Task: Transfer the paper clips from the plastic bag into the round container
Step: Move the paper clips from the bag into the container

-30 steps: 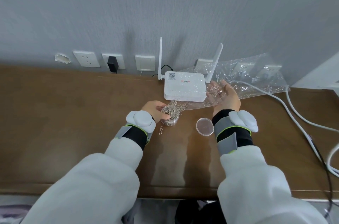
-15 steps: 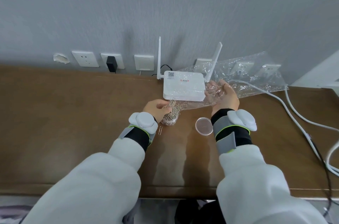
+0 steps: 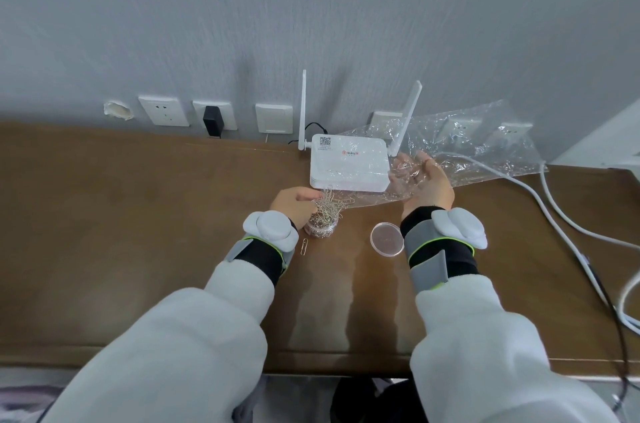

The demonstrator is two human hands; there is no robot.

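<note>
Paper clips (image 3: 327, 211) heaped above the rim of the round container (image 3: 320, 229), centre frame, on the table (image 3: 138, 215). Left hand (image 3: 294, 204) curled against the heap; whether I pinch any, can't tell. Right hand (image 3: 427, 183), palm up, fingers half-curled, holds the plastic bag (image 3: 467, 152), which trails toward upper right. Lid (image 3: 387, 238) lies between my wrists.

Forearms forward, our left hand (image 3: 294, 204) pinches paper clips (image 3: 328, 207) with curled fingers (image 3: 309, 196); our right hand (image 3: 428, 186), palm up, grips the plastic bag (image 3: 485, 149).
</note>
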